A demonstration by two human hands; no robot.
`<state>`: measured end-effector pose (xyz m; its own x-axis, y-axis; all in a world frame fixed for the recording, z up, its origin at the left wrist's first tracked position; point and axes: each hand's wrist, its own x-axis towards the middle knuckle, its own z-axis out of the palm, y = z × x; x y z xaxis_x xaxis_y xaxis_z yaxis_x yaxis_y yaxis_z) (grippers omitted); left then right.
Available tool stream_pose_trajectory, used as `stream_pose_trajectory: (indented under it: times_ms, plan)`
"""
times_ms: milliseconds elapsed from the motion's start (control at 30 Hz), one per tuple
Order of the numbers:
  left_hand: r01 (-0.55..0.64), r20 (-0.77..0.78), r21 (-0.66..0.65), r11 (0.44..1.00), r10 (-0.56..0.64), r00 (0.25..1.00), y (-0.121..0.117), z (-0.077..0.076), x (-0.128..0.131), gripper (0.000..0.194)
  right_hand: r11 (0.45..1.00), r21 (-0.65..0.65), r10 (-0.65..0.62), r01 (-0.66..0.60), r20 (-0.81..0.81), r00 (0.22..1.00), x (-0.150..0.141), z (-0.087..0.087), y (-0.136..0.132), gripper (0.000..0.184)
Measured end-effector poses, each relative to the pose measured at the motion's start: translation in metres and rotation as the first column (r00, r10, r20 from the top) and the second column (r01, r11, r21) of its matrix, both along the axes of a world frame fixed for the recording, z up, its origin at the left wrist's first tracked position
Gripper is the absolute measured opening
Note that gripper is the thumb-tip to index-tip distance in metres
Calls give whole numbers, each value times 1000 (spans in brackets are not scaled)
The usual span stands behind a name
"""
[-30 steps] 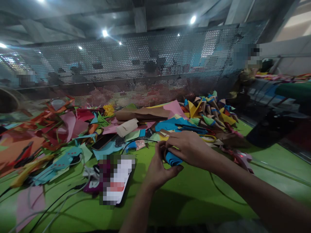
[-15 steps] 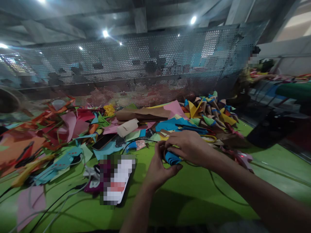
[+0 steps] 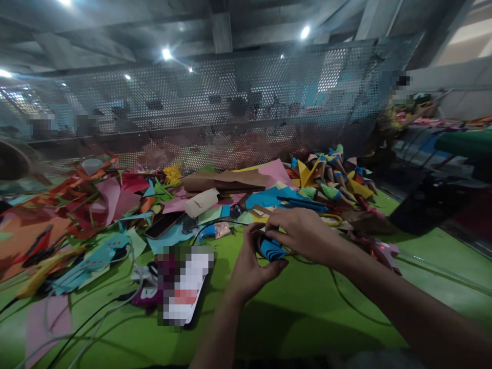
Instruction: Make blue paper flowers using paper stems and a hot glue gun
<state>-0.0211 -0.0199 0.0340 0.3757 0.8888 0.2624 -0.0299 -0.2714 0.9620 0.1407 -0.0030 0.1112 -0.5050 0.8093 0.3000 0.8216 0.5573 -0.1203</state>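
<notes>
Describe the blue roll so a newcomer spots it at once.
Start at the green table, then find the left hand and right hand over it. The blue roll is held between them. Unlike the blue sheets lying beyond, it is curled up, with curved, layered edges showing.

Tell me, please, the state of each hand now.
Left hand: closed around the curved blue sheets.
Right hand: bent against them; whether it grips cannot be told.

A perforated metal screen (image 3: 238,110) runs behind a green tabletop (image 3: 434,256); small bright lamps (image 3: 305,32) shine against a dim grey beamed ceiling (image 3: 115,23); a pale wall (image 3: 457,82) stands at far right.
</notes>
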Motion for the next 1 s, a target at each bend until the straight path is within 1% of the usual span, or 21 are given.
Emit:
stream_pose_trajectory:
  times_ms: [33, 100, 233, 367, 500, 567, 667, 767, 867, 933, 1000]
  plan:
    - [-5, 8, -4, 1000, 5, 1000, 0, -1, 0, 65, 1000, 1, -7, 7, -21, 1000, 1, 0, 1, 13]
    - [-29, 34, -21, 999, 30, 999, 1, -3, -1, 65, 999, 23, -26, 29, -117, 993, 3, 0, 2, 15]
    - [-74, 98, -48, 996, 79, 992, 2, -5, -1, 64, 997, 37, -53, 71, -365, 930, 12, -1, 2, 13]
    - [-113, 155, -59, 992, 121, 981, 3, -5, -1, 63, 998, -1, -49, 55, -482, 875, 16, -7, -6, 7]
    - [-143, 158, -78, 987, 154, 975, 4, -7, 0, 62, 999, -35, -27, 9, -569, 822, 10, -16, -18, 5]
    - [-155, 145, -52, 987, 161, 976, 5, -8, 1, 63, 1000, -30, -12, -7, -599, 801, 7, -19, -23, 10]
    - [-170, 108, -37, 985, 173, 979, 6, -10, 2, 64, 1000, 1, 20, -25, -612, 791, 4, -23, -28, 15]
    - [-165, 91, -37, 986, 168, 982, 7, -13, 1, 53, 999, 23, 35, -26, -605, 795, 3, -23, -31, 18]
    - [-153, 74, -15, 988, 153, 985, 8, -15, -1, 43, 1000, -3, 0, -1, -593, 805, 3, -19, -35, 28]
    - [-157, 38, 14, 988, 156, 987, 8, -15, -1, 39, 1000, -17, -20, 12, -583, 812, 3, -17, -37, 37]
    - [-173, 6, 74, 982, 173, 985, 9, -14, 0, 40, 1000, -5, -7, 5, -577, 817, 2, -17, -38, 42]
